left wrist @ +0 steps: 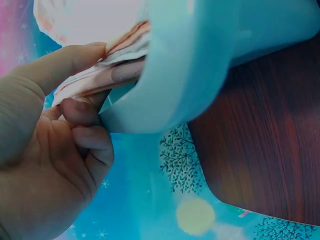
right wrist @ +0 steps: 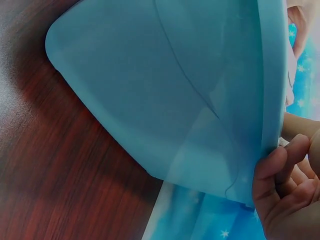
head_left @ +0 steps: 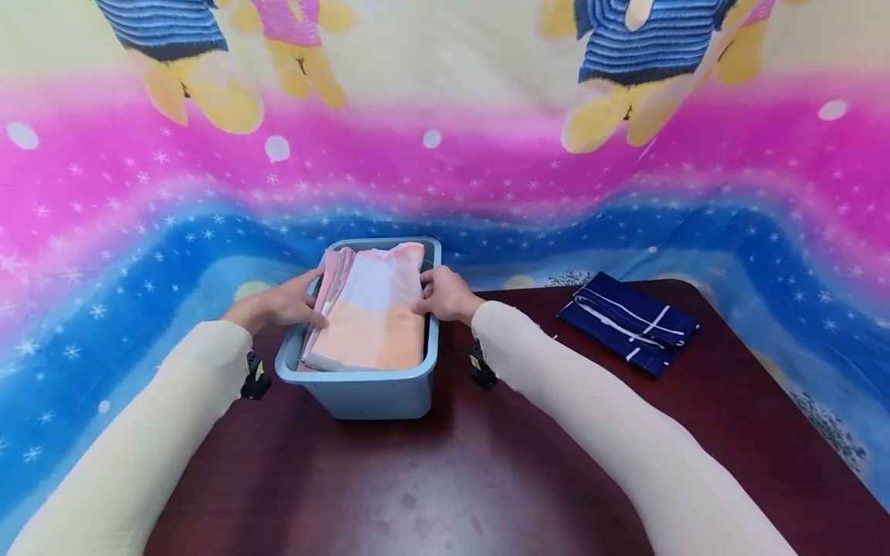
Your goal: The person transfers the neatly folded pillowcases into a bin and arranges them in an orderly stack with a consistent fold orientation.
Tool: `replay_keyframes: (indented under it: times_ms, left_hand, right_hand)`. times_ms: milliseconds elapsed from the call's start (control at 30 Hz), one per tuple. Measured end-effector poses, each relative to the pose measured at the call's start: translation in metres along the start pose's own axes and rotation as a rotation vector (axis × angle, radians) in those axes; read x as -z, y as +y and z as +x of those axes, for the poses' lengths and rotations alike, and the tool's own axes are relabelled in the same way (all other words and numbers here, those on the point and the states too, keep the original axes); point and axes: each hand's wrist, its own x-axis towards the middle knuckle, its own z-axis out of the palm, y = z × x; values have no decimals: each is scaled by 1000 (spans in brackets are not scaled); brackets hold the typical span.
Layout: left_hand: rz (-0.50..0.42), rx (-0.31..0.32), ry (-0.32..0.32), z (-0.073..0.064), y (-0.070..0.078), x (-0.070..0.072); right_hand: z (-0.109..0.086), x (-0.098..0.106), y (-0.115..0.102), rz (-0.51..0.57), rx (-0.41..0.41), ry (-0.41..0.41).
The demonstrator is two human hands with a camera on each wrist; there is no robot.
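Note:
A folded pastel towel in orange, white and pink lies inside a blue-grey plastic bin, its top near the rim. At its left side, layered pink and grey folds show. My left hand pinches these folds; in the left wrist view the thumb lies above the cloth layers and the fingers are below them, beside the rim. My right hand grips the towel's right edge, with the thumb on top. The right wrist view shows its curled fingers against the bin's rim, while the towel there is mostly hidden.
A folded navy cloth with white lines lies on the dark red-brown table at the right. A patterned curtain hangs behind the table and along its sides. The bin stands near the table's back edge.

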Motion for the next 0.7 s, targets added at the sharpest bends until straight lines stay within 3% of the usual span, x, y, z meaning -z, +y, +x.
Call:
replay_keyframes:
  times_ms: [367, 700]
  left_hand:
    - [-14, -6, -24, 4, -3, 2]
    - [30, 57, 19, 7, -4, -3]
  right_hand:
    - [2, -2, 0, -18, -6, 14]
    - [4, -7, 0, -87, -14, 47]
